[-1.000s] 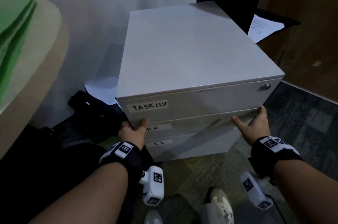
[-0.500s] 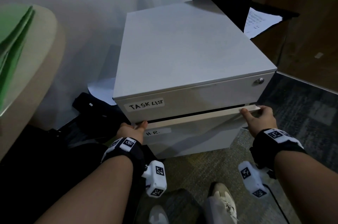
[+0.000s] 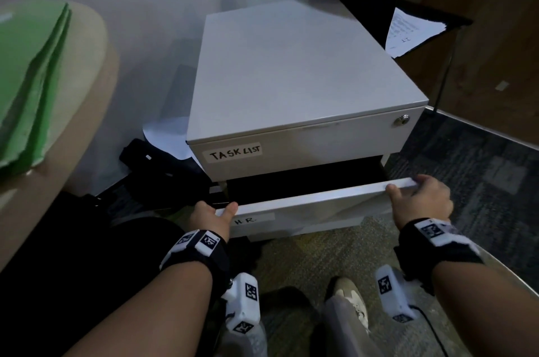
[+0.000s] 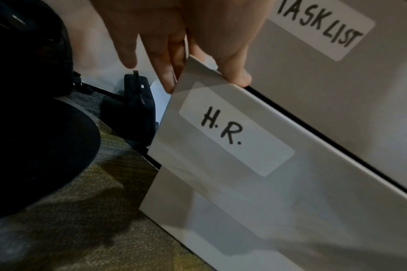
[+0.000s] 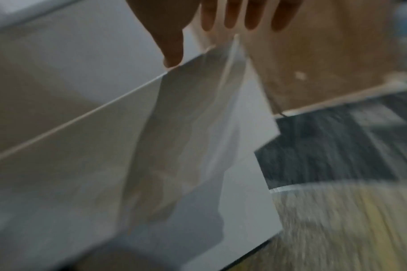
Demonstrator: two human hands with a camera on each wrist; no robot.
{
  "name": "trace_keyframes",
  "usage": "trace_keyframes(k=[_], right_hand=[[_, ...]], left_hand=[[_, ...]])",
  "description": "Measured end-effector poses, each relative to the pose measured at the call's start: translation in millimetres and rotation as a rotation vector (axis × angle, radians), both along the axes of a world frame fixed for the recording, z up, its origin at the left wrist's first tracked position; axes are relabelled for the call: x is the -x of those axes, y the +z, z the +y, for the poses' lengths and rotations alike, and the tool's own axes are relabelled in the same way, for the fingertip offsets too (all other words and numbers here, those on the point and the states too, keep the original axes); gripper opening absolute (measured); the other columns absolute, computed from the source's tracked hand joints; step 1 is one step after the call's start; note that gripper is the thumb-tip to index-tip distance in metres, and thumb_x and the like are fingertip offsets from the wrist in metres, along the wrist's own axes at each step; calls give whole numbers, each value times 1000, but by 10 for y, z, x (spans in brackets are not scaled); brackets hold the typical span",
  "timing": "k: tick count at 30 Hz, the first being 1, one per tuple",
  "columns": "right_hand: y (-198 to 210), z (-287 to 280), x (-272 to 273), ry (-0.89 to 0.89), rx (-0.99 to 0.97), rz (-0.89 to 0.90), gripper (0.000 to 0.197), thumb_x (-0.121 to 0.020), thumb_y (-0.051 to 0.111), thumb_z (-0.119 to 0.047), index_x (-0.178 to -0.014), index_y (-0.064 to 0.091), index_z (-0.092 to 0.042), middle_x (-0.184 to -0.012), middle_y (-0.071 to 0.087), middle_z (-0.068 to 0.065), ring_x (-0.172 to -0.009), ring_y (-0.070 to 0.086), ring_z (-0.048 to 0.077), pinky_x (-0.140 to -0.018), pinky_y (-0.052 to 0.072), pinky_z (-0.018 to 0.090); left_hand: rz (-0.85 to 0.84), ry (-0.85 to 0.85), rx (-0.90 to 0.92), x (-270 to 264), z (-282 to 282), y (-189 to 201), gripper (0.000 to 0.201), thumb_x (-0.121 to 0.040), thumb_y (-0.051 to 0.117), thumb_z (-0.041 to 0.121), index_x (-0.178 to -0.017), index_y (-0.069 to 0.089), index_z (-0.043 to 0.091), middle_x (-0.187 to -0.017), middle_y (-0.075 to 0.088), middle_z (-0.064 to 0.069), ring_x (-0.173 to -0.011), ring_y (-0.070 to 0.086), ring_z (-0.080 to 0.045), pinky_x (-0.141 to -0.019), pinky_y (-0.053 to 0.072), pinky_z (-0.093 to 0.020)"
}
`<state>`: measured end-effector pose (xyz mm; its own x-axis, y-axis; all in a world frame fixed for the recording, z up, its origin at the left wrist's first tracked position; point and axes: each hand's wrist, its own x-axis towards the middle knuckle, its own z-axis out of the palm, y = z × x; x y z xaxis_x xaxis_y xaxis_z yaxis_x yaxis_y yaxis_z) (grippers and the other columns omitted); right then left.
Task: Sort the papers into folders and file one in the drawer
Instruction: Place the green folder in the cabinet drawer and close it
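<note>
Nearest the camera, left hand (image 3: 210, 218) at the left corner of the H.R. drawer (image 3: 309, 210) — thumb laid along the top edge, fingers tucked behind the front panel, pinching it. Right hand (image 3: 420, 202) clamped on the right corner the same way, thumb forward, fingers curled over the edge and hidden behind it. Drawer pulled out from the pedestal cabinet (image 3: 297, 70), pale grey flat front, white label (image 4: 234, 128) near the left end hand-lettered "H.R." in black, dark gap showing above. Just over it, shut top drawer (image 3: 320, 140) marked "TASK LIST", small round lock at the right. Off to the left, green folders (image 3: 32, 79) stacked on a beige table (image 3: 87, 99). Farther right — printed papers (image 3: 408, 32) on a dark shelf.
</note>
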<state>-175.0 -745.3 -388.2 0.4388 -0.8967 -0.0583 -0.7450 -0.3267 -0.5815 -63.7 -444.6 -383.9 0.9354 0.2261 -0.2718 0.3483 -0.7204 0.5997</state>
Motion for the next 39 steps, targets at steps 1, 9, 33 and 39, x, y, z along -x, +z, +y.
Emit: trace_keyframes(k=[1,9,33,39], right_hand=[[32,111,33,82,116,42,55,-76,73,-40,-123,56,-17,-128,51,12,-117,48,34,-92,43,47],[167,1128,136,969,185,111,13,-76,62,-18,-80,73,-22,-91,64,2,-83,64,26,-69,47,26],[2662,1478,319,651,55,-441,22,-82,58,-6,-90,74,-19,-89,68,1,-90,62,22,-82,42,26],[3307,2101,123,984,-73,-278,12,-82,66,-18,-92,71,-21,-82,67,-2,-91,65,20,-80,46,24]], left_hand=[[-12,-19,-16,59,17,8,44,-85,66,39,-108,52,3,-116,55,-16,-104,54,-33,-81,39,-33],[-36,-733,-647,566,-194,323,25,-91,39,11,-107,52,25,-116,54,-2,-110,52,-26,-88,39,-37],[-727,-391,-62,735,187,3274,40,-86,58,16,-125,54,15,-133,40,-11,-125,39,-27,-107,25,-27],[-163,-489,-802,383,1255,3701,48,-89,53,46,-124,58,13,-129,57,-9,-117,54,-28,-99,42,-33]])
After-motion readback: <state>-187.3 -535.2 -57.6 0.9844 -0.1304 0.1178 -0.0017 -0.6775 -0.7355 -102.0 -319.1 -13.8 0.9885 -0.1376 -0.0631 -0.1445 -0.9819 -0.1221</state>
